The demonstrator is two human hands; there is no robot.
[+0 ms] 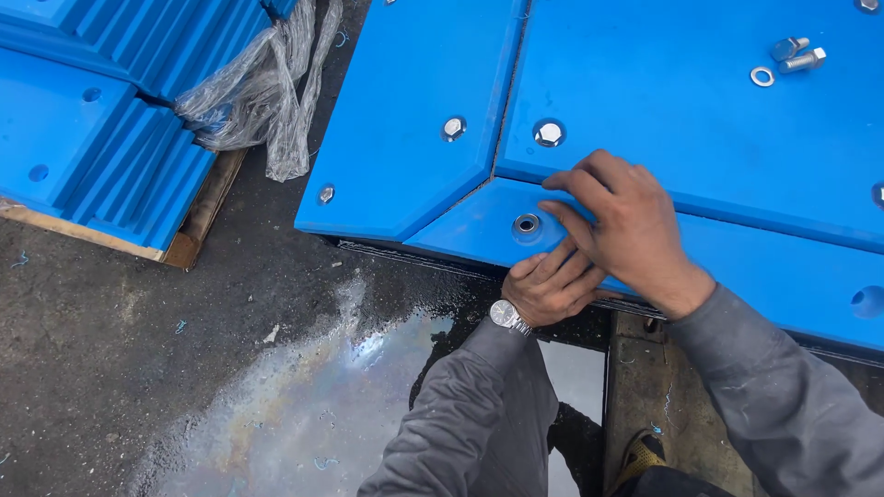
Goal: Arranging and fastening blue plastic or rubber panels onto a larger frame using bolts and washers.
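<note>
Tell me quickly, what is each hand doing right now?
Left hand: fingers curled at the blue panel edge; whether it holds anything cannot be told.
Right hand: open, flat on the panel, holding nothing.

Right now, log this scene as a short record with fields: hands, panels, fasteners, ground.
left hand: wears a wristwatch, gripping the lower edge of the sloped blue panel
right hand: palm down on the same panel, fingers beside a bolt hole with washer
fitted bolts: two hex heads either side of the panel seam
loose fasteners: bolts and a washer lying on the flat panel
ground: wet pavement with oily sheen
left side: stacked blue panels on a pallet, plastic wrap
</note>
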